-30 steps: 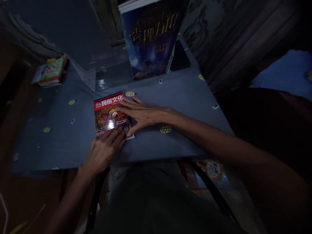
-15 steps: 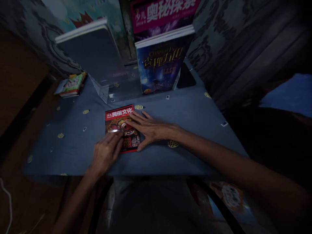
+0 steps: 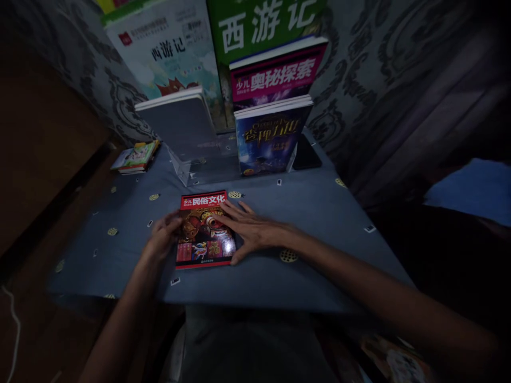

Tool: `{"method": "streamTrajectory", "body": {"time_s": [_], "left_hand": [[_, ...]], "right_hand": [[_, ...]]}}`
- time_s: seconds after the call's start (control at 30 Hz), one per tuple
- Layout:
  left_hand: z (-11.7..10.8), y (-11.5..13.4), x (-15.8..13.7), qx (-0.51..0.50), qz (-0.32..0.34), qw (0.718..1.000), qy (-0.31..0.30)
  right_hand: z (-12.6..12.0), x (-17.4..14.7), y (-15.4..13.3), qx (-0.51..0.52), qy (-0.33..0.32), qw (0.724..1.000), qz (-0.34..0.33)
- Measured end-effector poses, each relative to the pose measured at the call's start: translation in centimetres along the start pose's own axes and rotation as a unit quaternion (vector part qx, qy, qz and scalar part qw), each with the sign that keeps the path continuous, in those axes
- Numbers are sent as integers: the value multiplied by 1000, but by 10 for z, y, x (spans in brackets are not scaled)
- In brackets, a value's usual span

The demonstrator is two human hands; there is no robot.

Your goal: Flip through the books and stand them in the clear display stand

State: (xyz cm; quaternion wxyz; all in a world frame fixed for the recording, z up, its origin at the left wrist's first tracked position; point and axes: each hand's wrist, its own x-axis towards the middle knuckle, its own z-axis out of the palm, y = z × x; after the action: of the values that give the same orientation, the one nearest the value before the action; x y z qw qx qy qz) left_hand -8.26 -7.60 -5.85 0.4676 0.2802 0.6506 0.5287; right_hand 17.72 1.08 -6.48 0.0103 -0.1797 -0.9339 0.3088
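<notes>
A small book with a red band and a colourful mask on its cover point(image 3: 205, 229) lies flat on the cloth-covered table. My right hand point(image 3: 253, 229) rests spread out over its right side, fingertips on the cover and thumb by the lower right corner. At the left edge is my left hand point(image 3: 163, 234), its fingers bent and closed against the book's upper left side. The thumb's grip is partly hidden.
Behind the book, a clear stand point(image 3: 183, 173) holds upright books, among them a dark blue book point(image 3: 267, 141) and a grey-backed book point(image 3: 181, 125). A small stack of books point(image 3: 138, 157) lies at the left rear. A dark flat object point(image 3: 306, 154) lies right of the stand.
My left hand has moved from the middle of the cover to the book's left edge, uncovering the lower pictures. My right hand stays spread on the book. The view has tilted up.
</notes>
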Motion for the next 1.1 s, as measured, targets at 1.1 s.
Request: {"method": "streamTrajectory", "body": {"time_s": [1.1], "left_hand": [[22,22,-4,-90,212,971,-59]], "right_hand": [[11,-1,-6,116,354,927,-37]]}}
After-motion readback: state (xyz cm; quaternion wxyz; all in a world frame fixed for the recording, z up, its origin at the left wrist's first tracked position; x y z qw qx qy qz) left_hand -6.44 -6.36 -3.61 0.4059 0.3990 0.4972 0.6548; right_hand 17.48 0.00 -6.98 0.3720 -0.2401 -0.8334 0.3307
